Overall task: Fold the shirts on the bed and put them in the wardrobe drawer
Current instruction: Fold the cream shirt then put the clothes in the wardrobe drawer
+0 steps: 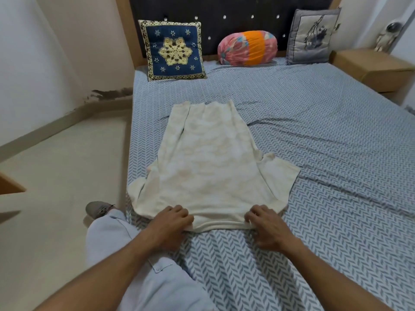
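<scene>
Shirt point(208, 167), cream-coloured with a faint mottled pattern, spread flat on the bed point(325, 135) near its left edge, hem toward the headboard point(224, 10) and shoulder end toward the person. Both short sleeves lie out to the sides; the left long edge of the body is turned in over itself. Left hand point(170, 223) and right hand point(267, 225) lie on the near edge of the shirt, one at each shoulder, fingers curled and pinching the fabric there. Bed sheet: grey-blue chevron print, creased to the right of the shirt. Against the dark studded headboard, from left to right: a navy cushion point(173, 50) with a cream crocheted star, a pink-and-orange bolster point(247, 47) and a grey cushion point(311, 37) with a dark floral print. A wooden bedside shelf point(372, 66) stands at the right. The person's pale trouser leg point(125, 254) and grey shoe point(98, 208) show at the bed's left side. No legible writing or brand mark appears on any item.
</scene>
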